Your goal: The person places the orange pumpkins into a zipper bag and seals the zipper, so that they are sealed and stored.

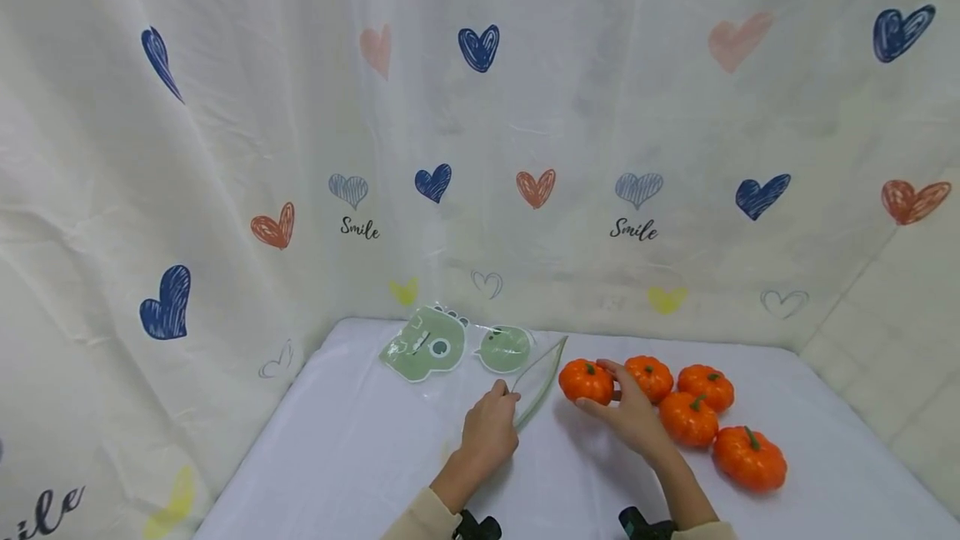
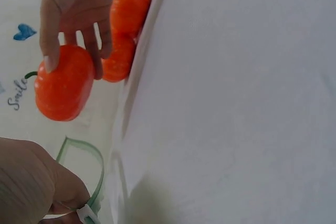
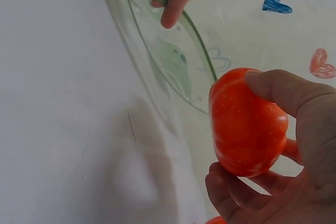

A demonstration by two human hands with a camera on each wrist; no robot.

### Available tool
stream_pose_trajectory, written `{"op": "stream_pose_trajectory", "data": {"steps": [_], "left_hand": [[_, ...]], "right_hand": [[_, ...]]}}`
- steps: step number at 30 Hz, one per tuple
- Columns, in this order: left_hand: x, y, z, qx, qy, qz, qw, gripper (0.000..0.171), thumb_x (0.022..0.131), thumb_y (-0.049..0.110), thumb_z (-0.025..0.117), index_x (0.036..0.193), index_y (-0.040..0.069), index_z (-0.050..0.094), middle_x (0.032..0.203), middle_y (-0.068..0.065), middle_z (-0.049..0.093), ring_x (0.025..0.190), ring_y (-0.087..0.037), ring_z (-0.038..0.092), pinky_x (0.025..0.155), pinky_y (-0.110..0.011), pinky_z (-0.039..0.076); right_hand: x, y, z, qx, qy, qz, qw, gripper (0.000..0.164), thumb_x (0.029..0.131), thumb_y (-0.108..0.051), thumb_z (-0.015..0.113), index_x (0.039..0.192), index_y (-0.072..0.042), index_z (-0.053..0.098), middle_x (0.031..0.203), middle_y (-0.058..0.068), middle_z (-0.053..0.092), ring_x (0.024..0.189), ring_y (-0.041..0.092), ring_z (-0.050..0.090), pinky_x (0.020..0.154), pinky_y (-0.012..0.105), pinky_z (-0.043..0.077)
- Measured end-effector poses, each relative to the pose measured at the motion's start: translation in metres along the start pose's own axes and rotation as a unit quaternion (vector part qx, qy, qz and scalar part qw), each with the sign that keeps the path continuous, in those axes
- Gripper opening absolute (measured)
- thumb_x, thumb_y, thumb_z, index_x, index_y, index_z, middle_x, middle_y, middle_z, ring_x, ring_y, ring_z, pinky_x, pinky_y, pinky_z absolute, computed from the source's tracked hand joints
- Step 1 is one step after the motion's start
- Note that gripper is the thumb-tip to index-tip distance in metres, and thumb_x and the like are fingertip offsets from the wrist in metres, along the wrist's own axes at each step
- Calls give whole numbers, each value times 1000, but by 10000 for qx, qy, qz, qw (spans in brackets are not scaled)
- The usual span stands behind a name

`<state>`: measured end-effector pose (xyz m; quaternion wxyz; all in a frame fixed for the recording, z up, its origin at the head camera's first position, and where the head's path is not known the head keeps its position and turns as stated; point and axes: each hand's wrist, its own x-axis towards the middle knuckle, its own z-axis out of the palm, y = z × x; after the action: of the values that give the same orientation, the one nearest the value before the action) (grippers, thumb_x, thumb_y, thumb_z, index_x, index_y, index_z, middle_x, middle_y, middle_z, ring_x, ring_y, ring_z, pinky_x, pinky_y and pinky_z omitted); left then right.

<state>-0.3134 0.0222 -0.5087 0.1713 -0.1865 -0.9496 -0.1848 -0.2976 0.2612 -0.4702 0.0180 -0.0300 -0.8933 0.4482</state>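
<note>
My left hand (image 1: 489,432) grips the green-edged rim of a clear plastic bag (image 1: 551,377), whose mouth gapes in a loop. Green cartoon creature prints (image 1: 427,346) show at the bag's far left. In my right hand (image 1: 632,415) is a small orange pumpkin (image 1: 585,382), held between thumb and fingers. This pumpkin (image 3: 248,124) is raised off the table, just right of the bag's rim. In the left wrist view its green stem points away from the right palm. Part of the bag is hard to make out against the white cloth.
Several more orange pumpkins (image 1: 688,419) sit close together on the right of the table, beside and behind my right forearm. The white-covered table (image 1: 337,440) ends at a curtain (image 1: 570,265) printed with hearts.
</note>
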Motion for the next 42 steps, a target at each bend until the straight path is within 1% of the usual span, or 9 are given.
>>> {"op": "stream_pose_trajectory", "data": {"steps": [5,12,16,21,24,27,33,38,42], "left_hand": [[-1,1,-3,133,135,156,9997,43,75,-1,77,116,12,77,97,2,60,80,-16,62,61,-28,52],[1,4,-10,105,13,359,9993,49,73,-3,78,119,13,77,101,3,63,84,-13,62,63,-24,51],[3,4,-11,-101,-173,513,9985,50,76,-6,76,122,13,76,105,3,65,85,-12,60,64,-22,51],[6,0,-12,-462,-308,749,9956,52,80,-8,71,127,15,73,111,3,66,89,-10,60,74,-20,55],[7,-3,-16,-592,-196,993,9931,53,80,-9,69,127,15,73,114,3,66,92,-11,63,77,-20,56],[6,-4,-23,-704,-142,1106,9913,53,81,-9,69,128,15,72,115,3,66,95,-11,65,79,-20,57],[6,-9,-27,-1045,-196,1123,9880,52,82,-10,67,128,14,72,116,4,67,98,-11,66,83,-20,57],[6,-12,-29,-1201,-150,1294,9842,54,82,-11,65,128,14,72,117,4,68,101,-11,66,85,-22,57],[6,-13,-31,-1218,-148,1421,9822,58,80,-12,66,130,17,71,119,5,68,101,-9,65,82,-20,56]], "right_hand": [[-3,-5,2,33,-9,-138,9999,91,85,-49,79,158,-21,32,160,18,35,131,40,46,95,52,56],[-9,-12,0,58,-56,-290,9995,90,85,-47,79,158,-20,33,158,20,37,128,41,49,90,49,58],[-8,-10,-1,79,-86,-348,9993,90,85,-49,79,157,-22,34,158,18,39,128,38,51,89,48,59],[-5,-11,-3,139,-176,-483,9986,89,84,-49,80,157,-23,35,159,16,39,126,36,52,88,45,59],[-6,-11,-4,123,-189,-510,9984,88,84,-48,81,157,-23,36,159,16,40,125,35,53,87,45,59],[-7,-11,-4,91,-227,-519,9984,88,84,-48,81,156,-23,38,158,16,42,123,34,54,86,43,59],[-5,-10,0,7,-299,-623,9976,86,83,-45,82,155,-23,39,155,15,45,119,31,57,86,42,60],[-5,-8,4,-229,-310,-726,9966,85,82,-45,83,153,-24,42,154,14,48,117,29,58,86,41,60],[-4,-6,6,-393,-321,-790,9956,84,81,-44,84,152,-22,45,150,14,51,113,27,58,83,38,58]]}}
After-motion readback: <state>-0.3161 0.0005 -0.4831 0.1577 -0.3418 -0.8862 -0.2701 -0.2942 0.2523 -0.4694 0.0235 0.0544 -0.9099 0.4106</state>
